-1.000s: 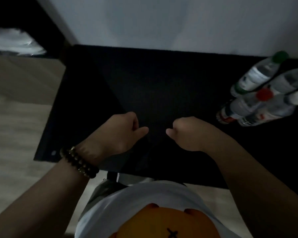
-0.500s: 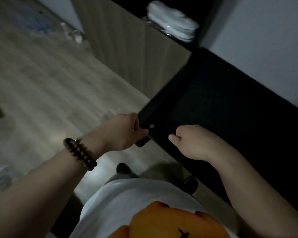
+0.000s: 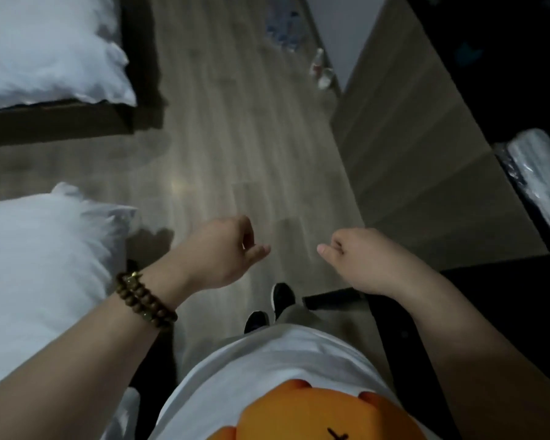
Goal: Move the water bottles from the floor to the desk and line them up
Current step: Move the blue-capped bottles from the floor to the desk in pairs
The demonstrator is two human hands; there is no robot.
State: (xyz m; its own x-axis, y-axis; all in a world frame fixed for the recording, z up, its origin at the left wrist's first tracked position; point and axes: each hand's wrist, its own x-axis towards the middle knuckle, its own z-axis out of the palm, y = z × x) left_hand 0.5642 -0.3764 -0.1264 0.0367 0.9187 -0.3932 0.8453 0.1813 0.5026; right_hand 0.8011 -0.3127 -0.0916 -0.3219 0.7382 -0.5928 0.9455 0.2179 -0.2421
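Note:
I face a wooden floor aisle. Far up the aisle, beside the cabinet's foot, lie blurred water bottles (image 3: 323,69), with a bluish heap (image 3: 281,27) beyond them that is too blurred to identify. My left hand (image 3: 226,249), with a bead bracelet on its wrist, and my right hand (image 3: 359,258) hover side by side above the floor. Each has its fingers curled with the thumb out and holds nothing. The black desk (image 3: 505,296) shows only a corner at my lower right. No bottles on it are in view.
Two beds with white bedding stand on the left, one far (image 3: 45,49) and one near (image 3: 38,265). A wooden cabinet side (image 3: 410,154) lines the right, with a white wrapped bundle (image 3: 540,182) behind it. My shoes (image 3: 280,296) stand on the floor.
My view has swung left, from the desk top with several bottles on it to the floor aisle. Both hands kept their curled pose and hold nothing.

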